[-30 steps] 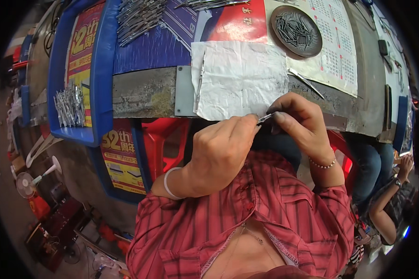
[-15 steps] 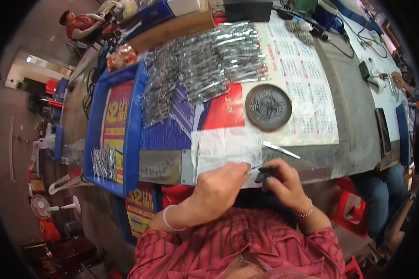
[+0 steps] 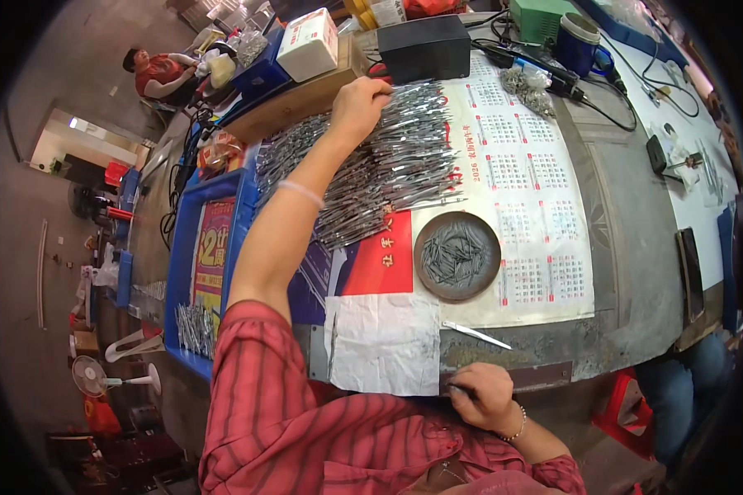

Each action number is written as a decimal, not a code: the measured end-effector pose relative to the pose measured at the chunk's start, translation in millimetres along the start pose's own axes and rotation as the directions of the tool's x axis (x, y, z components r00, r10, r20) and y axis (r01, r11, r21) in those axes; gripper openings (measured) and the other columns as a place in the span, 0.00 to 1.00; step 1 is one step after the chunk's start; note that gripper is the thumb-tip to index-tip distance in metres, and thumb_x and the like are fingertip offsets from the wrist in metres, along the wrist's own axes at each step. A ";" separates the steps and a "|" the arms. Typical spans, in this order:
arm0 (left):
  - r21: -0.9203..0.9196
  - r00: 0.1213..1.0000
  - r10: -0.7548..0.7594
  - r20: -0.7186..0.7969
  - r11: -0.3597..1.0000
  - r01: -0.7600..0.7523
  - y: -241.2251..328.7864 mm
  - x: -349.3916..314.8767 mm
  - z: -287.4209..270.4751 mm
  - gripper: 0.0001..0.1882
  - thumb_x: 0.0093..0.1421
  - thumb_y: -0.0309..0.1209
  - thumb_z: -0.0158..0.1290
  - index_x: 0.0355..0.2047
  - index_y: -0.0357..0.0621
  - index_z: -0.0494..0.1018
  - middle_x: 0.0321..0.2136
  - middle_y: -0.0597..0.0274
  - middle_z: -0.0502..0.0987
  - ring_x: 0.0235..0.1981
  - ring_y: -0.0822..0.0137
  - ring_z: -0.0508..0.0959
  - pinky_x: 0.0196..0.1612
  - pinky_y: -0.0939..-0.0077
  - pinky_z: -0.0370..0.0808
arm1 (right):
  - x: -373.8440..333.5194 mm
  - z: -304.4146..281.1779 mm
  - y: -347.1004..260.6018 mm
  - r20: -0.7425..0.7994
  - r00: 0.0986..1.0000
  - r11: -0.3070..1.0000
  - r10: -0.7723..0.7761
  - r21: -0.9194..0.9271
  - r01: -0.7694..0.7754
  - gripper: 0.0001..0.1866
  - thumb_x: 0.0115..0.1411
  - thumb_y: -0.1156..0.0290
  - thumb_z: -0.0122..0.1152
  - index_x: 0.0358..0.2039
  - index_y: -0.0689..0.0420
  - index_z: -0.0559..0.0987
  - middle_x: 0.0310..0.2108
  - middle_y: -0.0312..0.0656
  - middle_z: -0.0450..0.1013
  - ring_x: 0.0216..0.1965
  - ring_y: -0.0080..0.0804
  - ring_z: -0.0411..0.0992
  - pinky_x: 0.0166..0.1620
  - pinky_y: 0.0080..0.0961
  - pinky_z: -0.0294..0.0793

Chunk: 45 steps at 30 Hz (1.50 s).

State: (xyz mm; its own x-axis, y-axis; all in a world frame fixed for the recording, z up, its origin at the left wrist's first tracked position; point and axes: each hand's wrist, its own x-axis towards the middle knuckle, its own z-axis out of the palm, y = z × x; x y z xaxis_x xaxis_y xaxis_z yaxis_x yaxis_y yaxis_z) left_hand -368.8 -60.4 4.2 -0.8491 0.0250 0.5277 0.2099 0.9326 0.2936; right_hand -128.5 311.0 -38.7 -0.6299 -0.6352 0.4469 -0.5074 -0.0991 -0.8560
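My left hand (image 3: 357,111) is stretched far over the table, its fingers pinched together at the far edge of a broad pile of thin silvery metal pieces (image 3: 413,140). What lies between those fingertips is too small to make out. My right hand (image 3: 483,392) is closed at the table's near edge, around something small and dark. Beyond it lies a slim pale pointed tool (image 3: 476,335) resembling tweezers. A round brown dish (image 3: 454,224) holds many thin grey pins (image 3: 456,257). The white paper sheet (image 3: 384,342) lies in front of me.
A blue tray (image 3: 182,285) with a bunch of metal pieces (image 3: 195,330) stands at the left. A black box (image 3: 425,49), a white carton (image 3: 308,43) and a blue mug (image 3: 578,45) stand at the back. A printed calendar sheet (image 3: 524,181) covers the table right of the dish.
My left hand has left my right hand and reached forward to the metal pile. My right hand has drawn back slightly and closed. The view has shifted.
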 end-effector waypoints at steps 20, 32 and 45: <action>-0.197 0.949 -0.310 0.049 0.929 0.314 86.8 -165.3 -140.1 0.11 0.57 0.29 0.53 0.37 0.37 0.76 0.31 0.58 0.79 0.34 0.68 0.78 0.38 0.77 0.73 | -16.4 13.0 -1.0 -0.087 0.991 0.968 0.102 -0.222 -0.119 0.07 0.48 0.76 0.59 0.30 0.60 0.75 0.27 0.46 0.74 0.28 0.43 0.73 0.32 0.32 0.71; -0.204 0.731 -0.681 -0.040 0.722 0.661 155.6 -357.9 -211.8 0.09 0.56 0.23 0.52 0.38 0.35 0.74 0.31 0.61 0.75 0.28 0.73 0.75 0.32 0.82 0.70 | -37.8 26.2 9.5 -0.182 0.971 0.951 0.153 -0.240 -0.194 0.04 0.56 0.80 0.55 0.33 0.65 0.75 0.29 0.45 0.74 0.28 0.29 0.71 0.34 0.22 0.71; 0.152 0.585 -0.757 -0.291 0.568 0.809 35.2 -470.3 -350.3 0.10 0.55 0.27 0.53 0.37 0.35 0.76 0.32 0.56 0.78 0.31 0.68 0.79 0.36 0.77 0.73 | -37.0 23.8 17.9 -0.171 0.978 0.946 0.120 -0.280 -0.165 0.04 0.61 0.78 0.53 0.34 0.65 0.74 0.24 0.37 0.69 0.20 0.19 0.63 0.25 0.16 0.63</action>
State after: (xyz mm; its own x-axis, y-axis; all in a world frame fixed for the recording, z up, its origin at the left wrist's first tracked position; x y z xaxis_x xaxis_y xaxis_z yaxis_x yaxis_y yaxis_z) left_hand 207.7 -165.4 45.6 -0.5147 -0.7959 0.3188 -0.6415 0.6042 0.4727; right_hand -100.3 314.4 -76.8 -0.7773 -0.5023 0.3789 -0.5409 0.2259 -0.8102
